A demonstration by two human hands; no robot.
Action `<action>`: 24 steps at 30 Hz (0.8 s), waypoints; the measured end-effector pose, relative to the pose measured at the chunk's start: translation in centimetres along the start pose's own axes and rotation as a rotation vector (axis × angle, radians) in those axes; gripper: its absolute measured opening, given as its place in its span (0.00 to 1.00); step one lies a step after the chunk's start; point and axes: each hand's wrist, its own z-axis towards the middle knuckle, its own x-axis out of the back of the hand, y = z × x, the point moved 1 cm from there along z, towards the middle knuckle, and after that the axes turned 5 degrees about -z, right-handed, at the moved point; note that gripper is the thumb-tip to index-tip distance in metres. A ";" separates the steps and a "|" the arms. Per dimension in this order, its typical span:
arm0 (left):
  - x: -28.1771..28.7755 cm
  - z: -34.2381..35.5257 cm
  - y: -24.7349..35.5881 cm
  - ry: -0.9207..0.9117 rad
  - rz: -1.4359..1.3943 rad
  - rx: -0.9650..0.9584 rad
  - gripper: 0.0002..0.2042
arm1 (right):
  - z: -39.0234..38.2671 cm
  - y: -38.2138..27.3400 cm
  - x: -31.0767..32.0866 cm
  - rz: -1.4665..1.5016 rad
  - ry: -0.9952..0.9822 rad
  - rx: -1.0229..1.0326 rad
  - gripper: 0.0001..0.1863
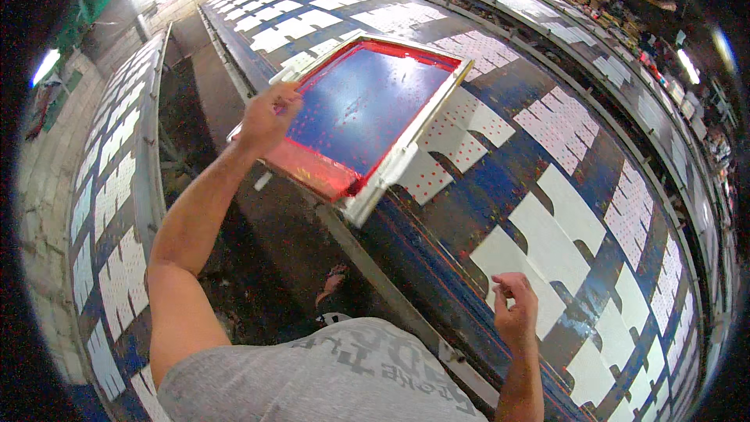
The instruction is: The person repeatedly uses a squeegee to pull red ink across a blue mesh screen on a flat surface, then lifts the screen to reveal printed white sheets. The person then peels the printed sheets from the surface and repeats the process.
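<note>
My left hand point(271, 113) is closed round the left edge of a screen-printing frame point(406, 148). The frame is tilted, with pale bars, a blue mesh dotted with red, and red ink along the inner edges. Beneath its right side lie white cut fabric pieces point(426, 177) printed with red dots. My right hand point(516, 306) hovers at the near edge of the long table, over plain white fabric pieces point(539, 277). Its fingers are loosely bent, thumb apart, and nothing shows in them.
The long dark-blue printing table point(500, 180) carries rows of cut pieces, some dotted, some plain. A metal rail point(367, 258) runs along its near edge. Another table point(117, 211) with pieces stands at left across a narrow aisle. More tables and shelved clutter point(594, 16) lie beyond.
</note>
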 end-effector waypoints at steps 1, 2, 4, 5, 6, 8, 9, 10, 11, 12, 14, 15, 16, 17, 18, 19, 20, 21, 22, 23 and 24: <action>0.7 2.7 -4.5 0.049 0.009 0.072 0.21 | 1.8 -0.8 -2.3 -0.006 -0.036 0.004 0.15; 1.1 5.0 -9.0 0.099 0.004 0.117 0.23 | 3.1 -2.0 -4.6 0.029 -0.058 -0.024 0.16; 1.7 9.7 -18.1 0.157 0.162 0.173 0.27 | 7.2 -4.0 -10.0 0.110 -0.093 -0.088 0.19; 1.6 10.8 -22.7 0.167 0.243 0.222 0.29 | 8.8 -4.8 -12.9 0.168 -0.078 -0.152 0.20; 1.2 11.2 -27.1 0.160 0.271 0.219 0.31 | 10.3 -5.4 -15.8 0.239 -0.066 -0.242 0.22; 0.4 13.8 -34.4 0.147 0.329 0.230 0.36 | 13.2 -6.7 -20.5 0.391 -0.019 -0.399 0.25; -0.1 14.5 -37.4 0.109 0.310 0.239 0.36 | 14.5 -7.2 -22.3 0.474 0.011 -0.469 0.27; -0.6 15.2 -39.8 0.098 0.288 0.223 0.35 | 15.5 -7.8 -23.7 0.574 0.051 -0.592 0.29; -1.1 15.6 -41.8 0.074 0.274 0.231 0.34 | 16.4 -8.2 -24.7 0.644 0.070 -0.634 0.29; -1.6 15.8 -43.3 0.045 0.273 0.262 0.33 | 17.2 -8.7 -25.5 0.685 0.080 -0.608 0.29; -2.4 16.2 -45.4 -0.041 0.027 0.382 0.28 | 18.1 -9.6 -26.4 0.775 0.143 -0.668 0.30; -2.6 16.0 -46.1 -0.123 -0.172 0.478 0.25 | 18.4 -10.1 -26.9 0.843 0.230 -0.690 0.30; -2.7 15.9 -46.8 -0.230 -0.391 0.604 0.22 | 18.8 -10.4 -27.2 0.824 0.263 -0.710 0.29; -3.1 15.8 -47.3 -0.275 -0.329 0.636 0.20 | 18.9 -10.5 -27.0 0.741 0.231 -0.698 0.28; -3.3 15.9 -47.9 -0.321 -0.290 0.623 0.19 | 19.1 -10.8 -27.2 0.805 0.265 -0.664 0.26; -3.6 15.9 -48.3 -0.370 -0.224 0.528 0.18 | 19.2 -10.9 -27.2 0.776 0.247 -0.669 0.24; -3.8 16.2 -48.8 -0.376 -0.089 0.439 0.18 | 19.3 -11.0 -27.4 0.775 0.261 -0.707 0.23; -4.3 16.2 -49.3 -0.377 -0.208 0.446 0.18 | 19.4 -11.0 -27.6 0.754 0.265 -0.778 0.23; -4.6 16.3 -49.8 -0.364 -0.186 0.518 0.19 | 19.6 -11.1 -27.9 0.802 0.275 -0.783 0.23; -5.0 16.5 -50.0 -0.341 -0.224 0.455 0.19 | 19.8 -11.3 -28.1 0.684 0.320 -0.751 0.24; -5.5 16.6 -50.3 -0.325 -0.205 0.425 0.19 | 20.1 -11.4 -28.4 0.590 0.366 -0.716 0.26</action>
